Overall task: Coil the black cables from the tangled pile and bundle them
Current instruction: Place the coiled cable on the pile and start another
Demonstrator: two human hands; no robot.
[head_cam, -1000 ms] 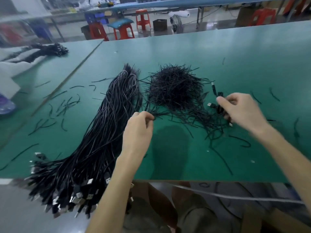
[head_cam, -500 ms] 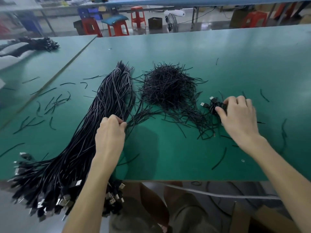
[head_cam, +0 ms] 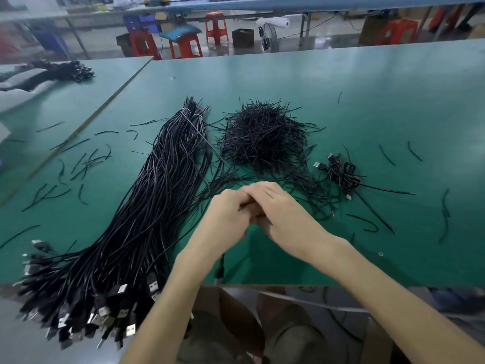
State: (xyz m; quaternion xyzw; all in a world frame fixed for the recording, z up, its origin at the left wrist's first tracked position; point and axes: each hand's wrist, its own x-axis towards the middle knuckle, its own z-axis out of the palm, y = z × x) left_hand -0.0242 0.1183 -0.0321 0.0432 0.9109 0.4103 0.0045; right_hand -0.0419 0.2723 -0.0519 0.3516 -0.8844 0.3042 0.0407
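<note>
Head view: left hand (head_cam: 225,216) and right hand (head_cam: 284,214) touch above the smooth green table (head_cam: 367,101), curled fingers pinching 1 thin black cable (head_cam: 245,205); glossy cable sheaf (head_cam: 157,193) lies left; bristly tie heap (head_cam: 262,137) behind; coiled bundle (head_cam: 343,174) right.

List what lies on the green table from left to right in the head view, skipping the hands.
In order: scattered ties → long cable bundle → tie pile → coiled cable → stray ties.
</note>
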